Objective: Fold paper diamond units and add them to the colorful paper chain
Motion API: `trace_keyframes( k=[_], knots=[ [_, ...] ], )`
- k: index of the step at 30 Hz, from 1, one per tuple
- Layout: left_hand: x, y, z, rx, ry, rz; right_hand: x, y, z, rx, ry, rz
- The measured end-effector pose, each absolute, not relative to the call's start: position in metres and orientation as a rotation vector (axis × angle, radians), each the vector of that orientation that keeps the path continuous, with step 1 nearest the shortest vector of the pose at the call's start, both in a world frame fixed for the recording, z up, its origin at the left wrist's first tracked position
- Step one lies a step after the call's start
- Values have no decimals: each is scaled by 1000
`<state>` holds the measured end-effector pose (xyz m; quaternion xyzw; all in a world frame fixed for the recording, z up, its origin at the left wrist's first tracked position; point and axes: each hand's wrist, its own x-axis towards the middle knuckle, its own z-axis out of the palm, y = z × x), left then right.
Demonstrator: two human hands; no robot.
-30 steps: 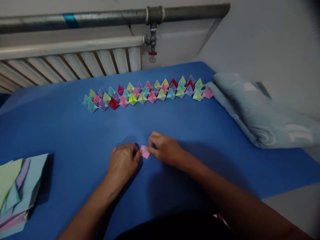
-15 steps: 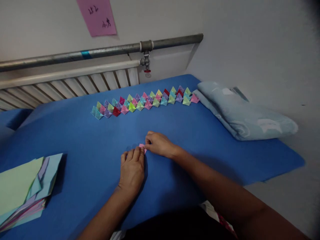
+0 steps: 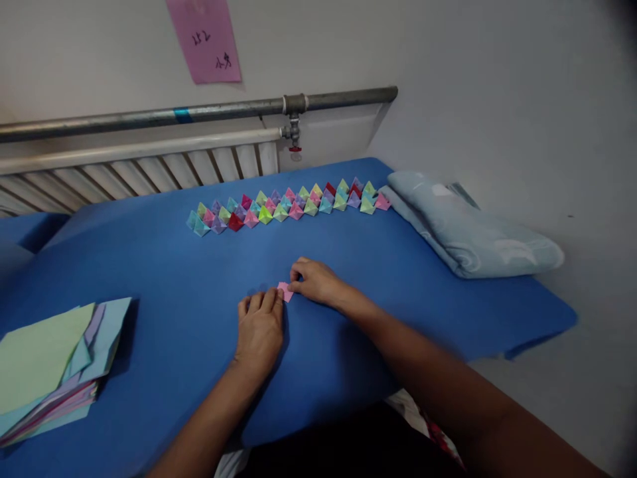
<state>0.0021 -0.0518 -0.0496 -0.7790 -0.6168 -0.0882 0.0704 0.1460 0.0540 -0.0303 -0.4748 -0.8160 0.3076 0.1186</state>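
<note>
Left hand (image 3: 259,330) shifted, uncovering more pink paper (image 3: 286,292), folds indistinct; right hand (image 3: 315,281) pinches edge, left grip unclear

**Partly Hidden**

The left hand (image 3: 260,332) and right hand (image 3: 315,281) cover parts of the pink folded paper (image 3: 286,292), its creases too small to tell. The left edge crops the paper stack (image 3: 44,358) and radiator (image 3: 149,175); the top, the pink note (image 3: 206,46).

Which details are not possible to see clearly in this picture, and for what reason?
Head view, all:
Pink paper: left part under the left hand; creases too small.
Right hand: its exact grip, too small.
Paper stack: cut off by the left edge.
Wall note: cut off by the top edge.
</note>
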Motion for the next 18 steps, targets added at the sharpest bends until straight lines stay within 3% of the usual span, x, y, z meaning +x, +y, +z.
trace_keyframes(
  k=[18],
  knots=[
    [3, -58, -54, -2282, -1868, -209, 149, 61, -34, -1327, -2383, 963]
  ],
)
